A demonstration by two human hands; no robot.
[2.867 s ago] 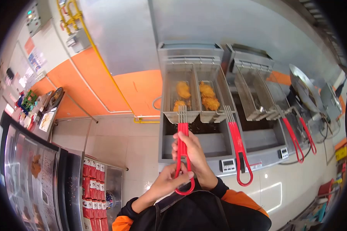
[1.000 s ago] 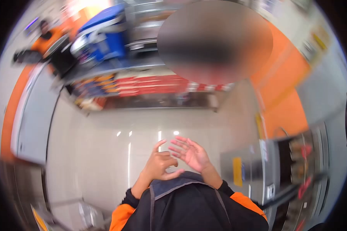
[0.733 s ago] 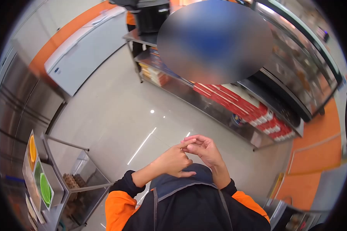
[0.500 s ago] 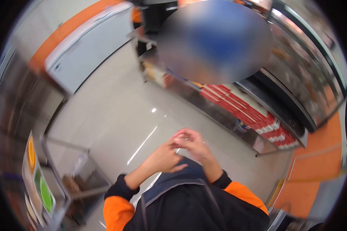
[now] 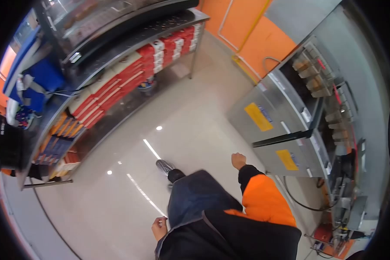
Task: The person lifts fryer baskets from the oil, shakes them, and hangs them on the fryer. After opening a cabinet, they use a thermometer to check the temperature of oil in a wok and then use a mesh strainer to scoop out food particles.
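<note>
My left hand (image 5: 159, 228) hangs low beside the dark apron (image 5: 199, 195), its fingers curled in, with nothing seen in them. Farther right, my right hand (image 5: 238, 160) is closed in a loose fist over the pale floor (image 5: 195, 143), its arm in an orange and black sleeve. It is nearest to a steel cabinet (image 5: 277, 130) with yellow labels and touches nothing. One of my shoes (image 5: 164, 167) shows ahead of the apron.
A steel table (image 5: 138, 43) runs along the upper left, with stacked red and white boxes (image 5: 130, 69) on its lower shelf and a blue bag (image 5: 41, 82) at its left end. Racks of small containers (image 5: 314, 73) stand at right. A black cable (image 5: 299, 203) curves near the cabinet.
The view has swung to the right, bringing in the steel cabinet. My hands, together in front of me before, are now apart at my sides. A foot has come into view.
</note>
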